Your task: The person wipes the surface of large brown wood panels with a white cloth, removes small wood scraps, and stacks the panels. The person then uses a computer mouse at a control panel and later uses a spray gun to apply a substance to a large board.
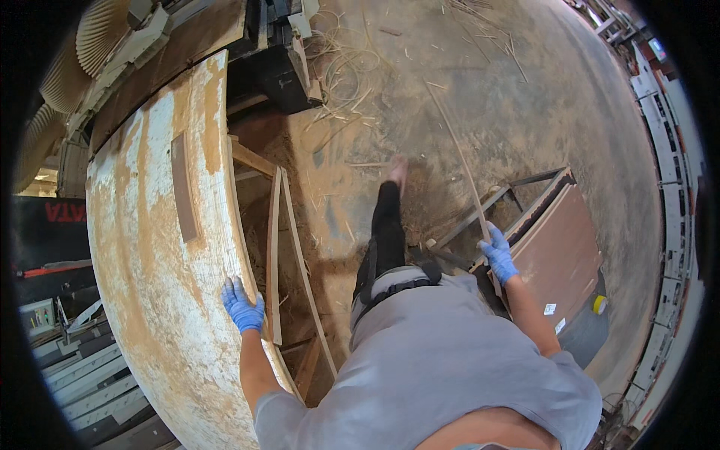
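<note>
The left hand [242, 304] lay flat and unclenched on the worn white table [150, 247], at its near edge. Well to the table's right, the right hand [498, 255] grasped a thin wooden strip [457, 154], which slanted up across the dusty floor [525, 97].

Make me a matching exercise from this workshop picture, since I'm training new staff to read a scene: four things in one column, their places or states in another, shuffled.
Things:
1. left hand
2. right hand
3. yellow tape roll
4. dark wooden strip

Places or states:
A. lies flat on the worn white tabletop
B. grips a long thin stick
C. rests on the table's edge
D. sits at the brown board's corner

Pairs: 1-C, 2-B, 3-D, 4-A
</note>
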